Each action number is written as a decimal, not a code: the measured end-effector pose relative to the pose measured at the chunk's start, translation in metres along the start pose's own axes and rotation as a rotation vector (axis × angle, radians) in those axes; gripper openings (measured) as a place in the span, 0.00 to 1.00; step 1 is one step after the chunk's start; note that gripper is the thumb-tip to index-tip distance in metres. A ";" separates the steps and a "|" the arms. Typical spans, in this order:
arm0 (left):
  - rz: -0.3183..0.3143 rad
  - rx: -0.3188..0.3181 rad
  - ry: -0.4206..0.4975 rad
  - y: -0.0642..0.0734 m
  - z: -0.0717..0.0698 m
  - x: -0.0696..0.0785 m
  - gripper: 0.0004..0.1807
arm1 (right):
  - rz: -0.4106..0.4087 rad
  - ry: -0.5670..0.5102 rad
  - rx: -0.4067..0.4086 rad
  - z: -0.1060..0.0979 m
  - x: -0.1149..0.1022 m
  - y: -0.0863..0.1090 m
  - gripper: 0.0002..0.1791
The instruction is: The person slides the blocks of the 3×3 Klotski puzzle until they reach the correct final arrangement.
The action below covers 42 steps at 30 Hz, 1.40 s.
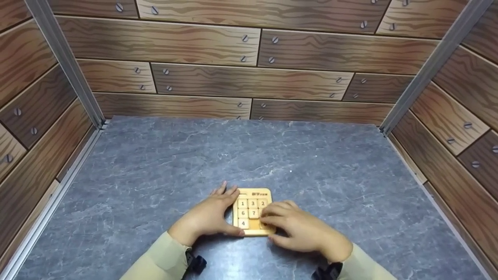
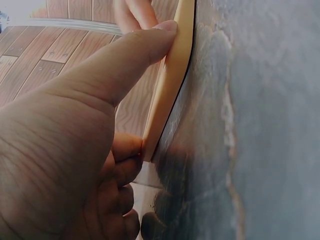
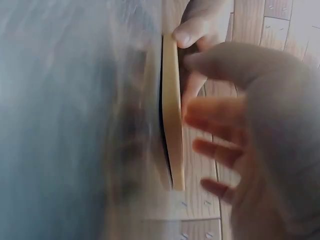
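Observation:
A yellow number slide puzzle [image 1: 255,233] lies flat on the table, with light tiles in its frame. Tiles reading 1, 3, 2, 6, 7 and 4 show; an orange gap sits right of the 4. My left hand [image 1: 208,214] holds the puzzle's left side, thumb at the lower corner and fingers at the upper one. Over the right-hand tiles is my right hand [image 1: 299,229], its bent fingertips touching them and covering some. In the right wrist view its relaxed fingers [image 3: 215,150] stand beside the puzzle's edge [image 3: 172,100], slightly blurred.
The blue-grey marbled table [image 1: 233,151] reaches to a wood-patterned back wall [image 1: 249,77]. Similar side walls and metal corner posts [image 1: 66,62] bound it left and right. Black straps with small devices [image 1: 196,264] sit at both wrists.

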State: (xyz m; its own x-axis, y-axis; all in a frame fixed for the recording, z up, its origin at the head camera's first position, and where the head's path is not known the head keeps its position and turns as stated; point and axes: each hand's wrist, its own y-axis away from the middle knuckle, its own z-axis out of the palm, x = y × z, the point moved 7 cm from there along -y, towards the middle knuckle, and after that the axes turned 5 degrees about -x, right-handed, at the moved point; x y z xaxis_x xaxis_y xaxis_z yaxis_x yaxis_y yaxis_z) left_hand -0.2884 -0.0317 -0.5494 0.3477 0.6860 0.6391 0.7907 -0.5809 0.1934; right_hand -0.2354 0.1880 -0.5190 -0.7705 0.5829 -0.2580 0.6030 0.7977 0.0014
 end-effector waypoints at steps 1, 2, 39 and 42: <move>0.000 0.005 0.002 0.000 0.000 0.001 0.74 | -0.018 0.015 0.027 -0.004 -0.001 0.001 0.23; 0.002 0.008 0.004 0.000 0.000 0.001 0.74 | -0.031 0.024 0.039 -0.007 -0.001 0.002 0.19; 0.019 0.011 0.002 0.001 0.000 0.003 0.74 | 0.024 -0.024 -0.056 -0.007 -0.001 0.005 0.22; 0.015 0.013 0.001 0.001 0.001 0.001 0.74 | 0.012 -0.038 -0.080 -0.007 -0.001 0.005 0.23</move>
State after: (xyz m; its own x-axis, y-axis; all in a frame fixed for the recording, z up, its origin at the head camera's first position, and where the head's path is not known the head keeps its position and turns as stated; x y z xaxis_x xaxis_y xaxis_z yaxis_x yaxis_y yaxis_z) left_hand -0.2865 -0.0314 -0.5489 0.3590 0.6769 0.6426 0.7920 -0.5852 0.1739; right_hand -0.2331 0.1925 -0.5119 -0.7538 0.5875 -0.2943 0.5927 0.8013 0.0813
